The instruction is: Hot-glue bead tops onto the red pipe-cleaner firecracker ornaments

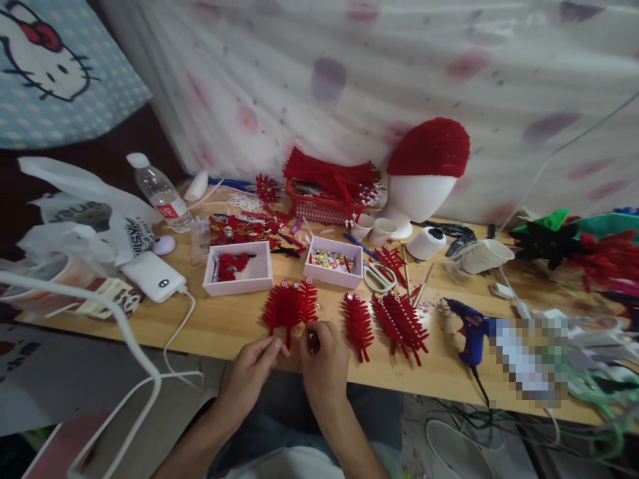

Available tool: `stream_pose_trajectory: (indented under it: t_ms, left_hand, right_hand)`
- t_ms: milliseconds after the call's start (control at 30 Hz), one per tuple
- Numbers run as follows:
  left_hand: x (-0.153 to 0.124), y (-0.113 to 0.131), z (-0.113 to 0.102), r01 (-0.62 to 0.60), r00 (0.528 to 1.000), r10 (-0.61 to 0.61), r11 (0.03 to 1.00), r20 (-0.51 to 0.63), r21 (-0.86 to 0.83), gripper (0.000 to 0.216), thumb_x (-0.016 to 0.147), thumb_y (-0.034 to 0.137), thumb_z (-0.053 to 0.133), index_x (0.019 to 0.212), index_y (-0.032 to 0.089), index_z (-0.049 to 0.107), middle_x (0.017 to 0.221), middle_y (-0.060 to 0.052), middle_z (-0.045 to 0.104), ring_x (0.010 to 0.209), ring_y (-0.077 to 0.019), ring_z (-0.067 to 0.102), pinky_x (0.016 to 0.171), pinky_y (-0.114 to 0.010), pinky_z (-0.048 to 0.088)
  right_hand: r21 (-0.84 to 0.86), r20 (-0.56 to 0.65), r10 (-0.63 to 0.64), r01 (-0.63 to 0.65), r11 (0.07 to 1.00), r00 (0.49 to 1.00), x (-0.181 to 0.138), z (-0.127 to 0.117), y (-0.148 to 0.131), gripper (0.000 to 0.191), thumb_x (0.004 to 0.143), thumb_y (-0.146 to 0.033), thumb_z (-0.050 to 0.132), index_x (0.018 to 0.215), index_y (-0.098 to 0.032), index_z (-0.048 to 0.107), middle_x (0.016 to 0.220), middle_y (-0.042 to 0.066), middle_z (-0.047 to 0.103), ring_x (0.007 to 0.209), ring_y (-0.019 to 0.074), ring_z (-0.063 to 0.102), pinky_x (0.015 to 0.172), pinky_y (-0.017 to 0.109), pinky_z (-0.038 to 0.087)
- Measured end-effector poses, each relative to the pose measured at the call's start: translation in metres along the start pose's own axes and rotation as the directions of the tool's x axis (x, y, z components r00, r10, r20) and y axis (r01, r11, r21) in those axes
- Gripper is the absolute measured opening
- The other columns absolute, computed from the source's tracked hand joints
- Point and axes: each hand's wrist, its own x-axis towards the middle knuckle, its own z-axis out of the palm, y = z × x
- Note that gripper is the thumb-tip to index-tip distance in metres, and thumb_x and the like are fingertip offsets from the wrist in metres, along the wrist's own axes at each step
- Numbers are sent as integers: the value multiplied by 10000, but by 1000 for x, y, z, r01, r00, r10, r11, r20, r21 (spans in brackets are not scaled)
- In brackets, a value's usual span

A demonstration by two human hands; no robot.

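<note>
We see our left hand (252,369) and right hand (324,359) at the near edge of the worktop (224,326), in front of the bead box (333,261) and a little to its left. Between the hands and that box lies a red piece (289,305), a flat fan of fuzzy red bristles with small round beads along its far edge, resting on the wood. A thin stem runs from it toward us. The left grip is pinched on the end of that stem, thumb against forefinger. The right hand sits just beside the piece's near right corner, fingers curled toward the thumb. We cannot tell whether that grip is clenched on anything or merely bent. The two hands are near each other but apart.

Straight in front of the bead box lies a narrower comb (357,324) of the same make, and to the right of that a pile (399,322) of more. Scissors (379,275) lie just right of the box. A glue gun (472,329) lies well to its right, toward the worktop's front edge. Left of the bead box stands a pink box (238,267) with red bits inside. Behind the bead box is a basket (319,207) heaped with red stems. Behind and to the right is a foam head (424,189) in a red cap. Far to the left of the box are a power bank (154,276) and a bottle (160,193).
</note>
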Motion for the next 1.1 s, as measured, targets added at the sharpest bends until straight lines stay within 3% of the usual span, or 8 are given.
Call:
stream_pose_trajectory:
  t_ms: [200,300,400,467,667,800,967,1100]
  left_hand:
    - [0,-4,-1,49,999,-49,996,-8,-77,591,680,774,618,732,186,587,511,112,237,428,-65,151,418,-206,122]
    - [0,-6,0,-69,996,73,994,-49,82,521,774,702,575,729,186,628,514,58,387,465,-107,365,451,-218,279]
    - [-1,-5,-1,-197,971,227,936,-71,293,437,860,589,535,746,190,673,699,-29,642,737,-197,610,676,-263,451]
    - [-2,-3,-2,-227,962,266,904,-64,361,424,889,551,501,776,191,695,790,-45,704,841,-232,650,771,-282,468]
    - [-2,0,-1,-243,958,283,887,-47,392,433,916,523,474,846,184,733,845,-50,745,856,-239,669,788,-285,481]
    - [-3,-5,0,-229,961,271,884,-48,408,424,925,513,481,883,187,749,889,-54,758,872,-237,678,796,-286,480]
    - [-5,-7,7,-236,962,272,867,-20,440,422,928,496,484,874,180,759,843,-57,757,864,-242,689,799,-288,478]
    - [-4,-2,19,-251,964,266,870,24,424,404,921,473,489,846,178,754,837,-63,756,874,-249,693,792,-291,479]
  right_hand:
    - [-128,29,-30,34,991,999,-11,15,8,197,922,-183,519,767,-191,640,729,26,633,635,136,587,592,236,417]
    - [-180,17,-51,53,982,999,-15,16,4,218,945,-185,495,776,-191,633,731,34,630,653,146,587,593,241,412]
    - [-183,-20,-77,72,980,997,-13,12,2,227,959,-179,471,794,-190,626,743,36,629,667,148,589,607,243,418]
    - [-191,-47,-88,77,979,995,-11,10,3,233,960,-180,461,793,-192,623,749,35,628,663,147,585,609,246,418]
    - [-262,2,-51,49,964,999,-10,15,5,263,950,-206,467,731,-202,612,700,30,607,599,160,564,556,269,381]
    - [-199,37,-33,39,979,999,-15,-14,3,181,959,-242,497,843,-198,629,806,40,642,675,158,597,620,258,423]
    - [-370,-156,61,-115,922,986,-20,-72,30,251,949,-439,538,913,-202,612,832,43,645,660,163,577,621,274,407]
    - [-483,-54,176,-180,857,983,-17,-72,60,322,943,-476,479,852,-194,605,750,50,640,630,189,580,579,292,357]
